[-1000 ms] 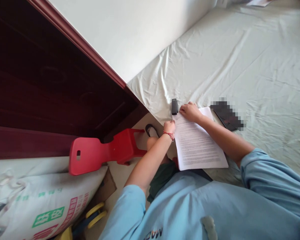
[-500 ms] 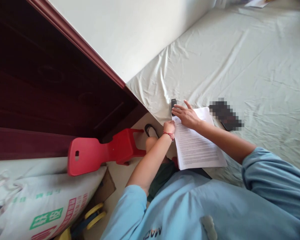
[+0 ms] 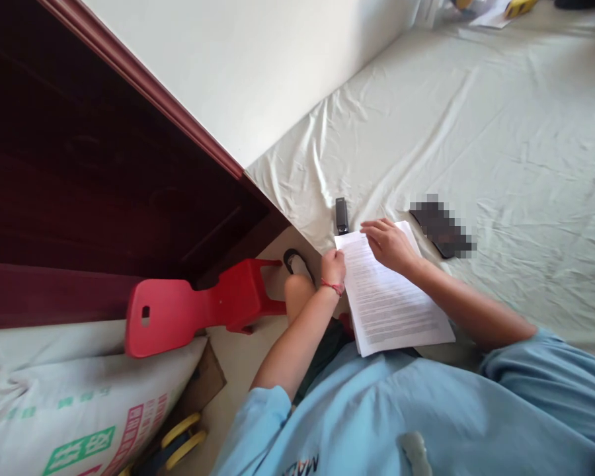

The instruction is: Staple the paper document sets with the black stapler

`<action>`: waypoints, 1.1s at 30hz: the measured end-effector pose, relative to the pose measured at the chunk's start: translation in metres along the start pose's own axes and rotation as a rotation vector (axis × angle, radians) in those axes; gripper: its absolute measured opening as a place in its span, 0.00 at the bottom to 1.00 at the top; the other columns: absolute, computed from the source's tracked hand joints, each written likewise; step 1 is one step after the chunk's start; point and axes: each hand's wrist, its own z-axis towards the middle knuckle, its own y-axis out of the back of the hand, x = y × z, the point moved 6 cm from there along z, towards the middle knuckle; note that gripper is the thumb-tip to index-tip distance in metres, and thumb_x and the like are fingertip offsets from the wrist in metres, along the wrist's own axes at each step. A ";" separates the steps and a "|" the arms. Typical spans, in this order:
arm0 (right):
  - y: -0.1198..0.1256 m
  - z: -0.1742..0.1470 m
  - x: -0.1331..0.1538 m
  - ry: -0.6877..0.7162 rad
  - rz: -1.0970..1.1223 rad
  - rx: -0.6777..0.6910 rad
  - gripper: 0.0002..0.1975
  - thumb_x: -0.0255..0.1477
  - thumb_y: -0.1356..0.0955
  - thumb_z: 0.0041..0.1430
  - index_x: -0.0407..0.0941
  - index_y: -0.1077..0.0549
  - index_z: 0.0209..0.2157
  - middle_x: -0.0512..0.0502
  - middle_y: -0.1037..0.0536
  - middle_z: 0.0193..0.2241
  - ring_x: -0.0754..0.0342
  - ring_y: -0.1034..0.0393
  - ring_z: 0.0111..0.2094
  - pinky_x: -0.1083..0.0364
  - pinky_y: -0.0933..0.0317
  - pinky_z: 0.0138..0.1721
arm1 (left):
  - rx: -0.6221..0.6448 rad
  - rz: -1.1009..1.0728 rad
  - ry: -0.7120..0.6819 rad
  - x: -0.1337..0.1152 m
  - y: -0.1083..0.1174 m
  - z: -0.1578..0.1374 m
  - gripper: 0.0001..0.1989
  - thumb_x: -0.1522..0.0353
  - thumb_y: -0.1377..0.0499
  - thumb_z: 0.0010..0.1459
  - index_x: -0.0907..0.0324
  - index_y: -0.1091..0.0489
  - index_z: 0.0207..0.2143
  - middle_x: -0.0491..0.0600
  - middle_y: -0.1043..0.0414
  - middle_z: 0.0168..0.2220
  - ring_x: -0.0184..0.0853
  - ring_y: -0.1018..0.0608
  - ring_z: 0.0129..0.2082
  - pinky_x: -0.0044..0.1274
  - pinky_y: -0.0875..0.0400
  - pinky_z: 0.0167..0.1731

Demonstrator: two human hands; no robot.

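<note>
A stack of printed paper sheets (image 3: 394,311) lies at the near edge of the cloth-covered bed, its lower end against my shirt. My left hand (image 3: 332,270) is closed on the stack's upper left edge, and a red string bracelet circles that wrist. Over the upper part of the pages is my right hand (image 3: 389,246), its fingers stretched out and nothing held in them. Whether it touches the paper I cannot tell. Just beyond the top left corner of the sheets rests a small black stapler (image 3: 342,215).
A dark phone-like object (image 3: 441,228), partly pixelated, lies right of the papers on the pale bed sheet (image 3: 525,152). Left of my leg is a red plastic chair (image 3: 168,314), with a white printed sack (image 3: 79,396) below it. Dark red furniture (image 3: 104,165) borders the left.
My right hand has moved off the stapler, back over the pages. The stapler is now uncovered. My left hand keeps hold of the stack's edge. The view has shifted slightly.
</note>
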 end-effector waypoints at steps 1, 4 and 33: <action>0.005 -0.014 0.000 -0.009 0.012 0.024 0.22 0.27 0.40 0.76 0.42 0.16 0.55 0.36 0.15 0.57 0.40 0.24 0.57 0.40 0.29 0.61 | -0.010 0.014 -0.010 0.001 0.005 -0.007 0.19 0.72 0.41 0.66 0.58 0.35 0.20 0.45 0.37 0.23 0.34 0.35 0.29 0.25 0.42 0.35; 0.017 -0.056 -0.006 -0.056 -0.006 0.070 0.21 0.28 0.40 0.76 0.46 0.15 0.52 0.38 0.14 0.55 0.40 0.24 0.55 0.40 0.29 0.61 | -0.080 0.125 -0.123 -0.003 0.021 -0.025 0.19 0.71 0.42 0.69 0.57 0.36 0.23 0.45 0.35 0.24 0.35 0.34 0.30 0.25 0.41 0.35; 0.010 -0.110 -0.040 -0.597 -0.257 0.091 0.29 0.39 0.39 0.74 0.41 0.28 0.68 0.29 0.35 0.75 0.31 0.23 0.61 0.37 0.23 0.53 | 0.133 -0.238 0.083 0.068 0.012 -0.068 0.37 0.44 0.24 0.51 0.63 0.19 0.50 0.61 0.16 0.53 0.48 0.15 0.53 0.35 0.23 0.58</action>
